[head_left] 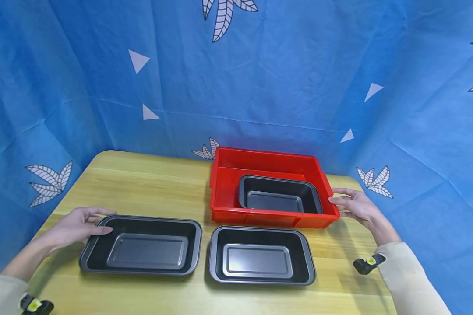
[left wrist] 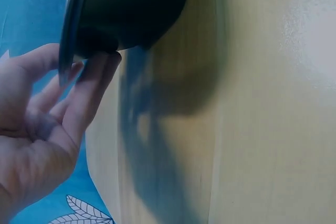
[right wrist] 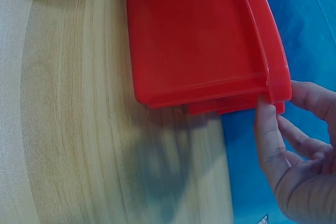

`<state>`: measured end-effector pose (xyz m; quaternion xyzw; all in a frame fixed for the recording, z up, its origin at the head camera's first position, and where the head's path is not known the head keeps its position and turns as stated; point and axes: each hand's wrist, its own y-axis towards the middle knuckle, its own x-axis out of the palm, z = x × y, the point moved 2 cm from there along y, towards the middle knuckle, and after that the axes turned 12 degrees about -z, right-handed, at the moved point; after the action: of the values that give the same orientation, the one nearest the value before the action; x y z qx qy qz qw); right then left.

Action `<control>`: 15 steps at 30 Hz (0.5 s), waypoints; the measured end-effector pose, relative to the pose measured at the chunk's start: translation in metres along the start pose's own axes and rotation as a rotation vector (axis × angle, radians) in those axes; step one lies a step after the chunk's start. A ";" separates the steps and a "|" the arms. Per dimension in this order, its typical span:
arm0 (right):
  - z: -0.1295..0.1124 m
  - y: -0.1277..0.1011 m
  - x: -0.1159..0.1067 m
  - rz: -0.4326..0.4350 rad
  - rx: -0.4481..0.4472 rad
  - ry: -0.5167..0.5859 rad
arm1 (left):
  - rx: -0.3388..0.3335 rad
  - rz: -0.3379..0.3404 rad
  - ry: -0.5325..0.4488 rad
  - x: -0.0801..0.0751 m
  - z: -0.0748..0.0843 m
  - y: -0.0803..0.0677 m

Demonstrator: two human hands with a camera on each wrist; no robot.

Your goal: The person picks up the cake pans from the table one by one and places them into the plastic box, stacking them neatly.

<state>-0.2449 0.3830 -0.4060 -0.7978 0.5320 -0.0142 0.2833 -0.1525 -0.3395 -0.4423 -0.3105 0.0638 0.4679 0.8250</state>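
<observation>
the left hand [head_left: 76,227] lies at the left end of the left black pan [head_left: 142,245], with its fingers nearly straight and its fingertips [left wrist: 102,64] touching the pan's rim from the side. it is not wrapped around the pan, so it has hold of nothing yet. the pan lies to the right of this hand, and its long side runs left to right along the front of the table [head_left: 150,183]. the left arm comes in low from the left front corner and the wrist is close to the table top. the right hand [head_left: 354,205] is over on the other side, by the right end of the red bin [head_left: 260,164]. its fingers are loose and a little bent, and the tips touch the bin's rim near the corner, as the right wrist view shows. it does not grip the bin. the bin lies to the left of this hand, at the back of the table, long side also left to right. a small black pan [head_left: 280,194] sits inside the bin. one more black pan, the middle pan [head_left: 260,256], sits in front of the bin, just beside the left black pan, and no hand touches it. a blue cloth [head_left: 260,78] with white leaves hangs behind.
</observation>
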 end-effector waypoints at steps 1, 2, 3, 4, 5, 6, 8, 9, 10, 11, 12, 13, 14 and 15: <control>0.000 0.000 0.000 -0.002 -0.001 0.003 | 0.001 -0.003 -0.025 0.000 0.000 0.000; 0.000 0.000 0.000 -0.002 -0.003 0.006 | 0.006 -0.011 -0.046 0.000 -0.001 0.000; 0.001 0.000 0.000 -0.002 -0.003 0.009 | 0.008 -0.017 -0.069 0.000 -0.001 0.000; 0.001 0.001 0.000 -0.003 -0.003 0.010 | 0.012 -0.025 -0.089 0.001 -0.001 0.001; 0.001 0.001 -0.001 -0.002 -0.003 0.009 | 0.011 -0.028 -0.111 0.001 -0.001 0.001; 0.001 0.001 -0.001 0.000 -0.002 0.008 | 0.015 -0.032 -0.111 0.001 -0.001 0.001; 0.001 0.001 -0.001 0.000 0.000 0.008 | 0.021 -0.037 -0.111 0.001 0.000 0.001; 0.001 0.001 -0.001 -0.001 0.000 0.009 | 0.022 -0.038 -0.117 0.001 0.000 0.001; 0.002 0.001 -0.001 -0.002 -0.001 0.008 | 0.026 -0.041 -0.117 0.001 0.000 0.001; 0.002 0.002 -0.001 -0.002 0.000 0.009 | 0.026 -0.042 -0.117 0.001 0.000 0.002; 0.002 0.002 -0.001 -0.003 -0.001 0.009 | 0.028 -0.044 -0.119 0.000 0.000 0.002; 0.002 0.002 -0.001 -0.004 -0.001 0.010 | 0.030 -0.046 -0.127 0.000 0.000 0.002; 0.002 0.002 -0.001 -0.005 -0.002 0.009 | 0.028 -0.044 -0.125 0.000 0.000 0.002; 0.002 0.002 -0.001 -0.005 -0.002 0.009 | 0.027 -0.041 -0.126 0.000 0.000 0.002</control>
<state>-0.2465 0.3844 -0.4080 -0.7995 0.5311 -0.0180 0.2801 -0.1542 -0.3393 -0.4432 -0.2705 0.0118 0.4686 0.8409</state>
